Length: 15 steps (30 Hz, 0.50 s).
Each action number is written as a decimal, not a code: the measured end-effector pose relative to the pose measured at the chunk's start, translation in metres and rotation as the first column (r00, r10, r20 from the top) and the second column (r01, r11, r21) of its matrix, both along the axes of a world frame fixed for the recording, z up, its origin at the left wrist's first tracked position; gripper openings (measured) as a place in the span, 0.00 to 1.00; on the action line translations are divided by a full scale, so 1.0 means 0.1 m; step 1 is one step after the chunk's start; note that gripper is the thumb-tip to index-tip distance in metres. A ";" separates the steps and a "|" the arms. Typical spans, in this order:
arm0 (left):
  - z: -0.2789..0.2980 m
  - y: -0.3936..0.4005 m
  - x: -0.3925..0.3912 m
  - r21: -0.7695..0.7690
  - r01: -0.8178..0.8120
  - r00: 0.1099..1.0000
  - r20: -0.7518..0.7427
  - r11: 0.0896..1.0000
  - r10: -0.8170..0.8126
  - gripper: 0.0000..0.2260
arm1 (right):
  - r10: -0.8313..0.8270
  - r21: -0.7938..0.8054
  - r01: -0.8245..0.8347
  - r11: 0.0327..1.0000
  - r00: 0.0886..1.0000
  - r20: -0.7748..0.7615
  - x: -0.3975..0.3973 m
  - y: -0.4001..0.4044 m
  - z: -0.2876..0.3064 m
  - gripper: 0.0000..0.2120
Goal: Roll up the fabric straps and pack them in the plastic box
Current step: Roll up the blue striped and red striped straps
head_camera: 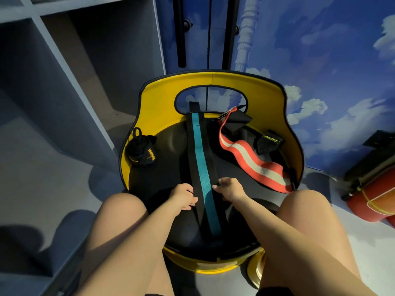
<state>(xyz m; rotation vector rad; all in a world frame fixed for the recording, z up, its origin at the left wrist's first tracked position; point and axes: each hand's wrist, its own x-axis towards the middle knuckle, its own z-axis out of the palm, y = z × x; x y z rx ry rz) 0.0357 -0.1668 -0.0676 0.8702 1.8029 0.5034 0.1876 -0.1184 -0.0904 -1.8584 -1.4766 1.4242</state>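
On the black seat, both hands' fingers pinch the teal-striped strap's edges.

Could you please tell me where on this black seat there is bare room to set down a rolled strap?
Bare patch: between the rolled black strap by the yellow rim and the teal-striped strap. A narrower one lies between that strap and the red-and-white strap. The far right is crowded with strap ends.

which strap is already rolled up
The black strap with the yellow X logo, bundled at the seat's left edge; the teal-striped strap and red-and-white strap lie unrolled.
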 end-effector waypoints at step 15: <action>0.00 0.22 0.00 0.117 -0.160 0.987 0.034 0.980 0.157 0.22 | 0.077 0.155 -0.090 0.984 0.993 0.089 0.09 0.17 0.13 0.13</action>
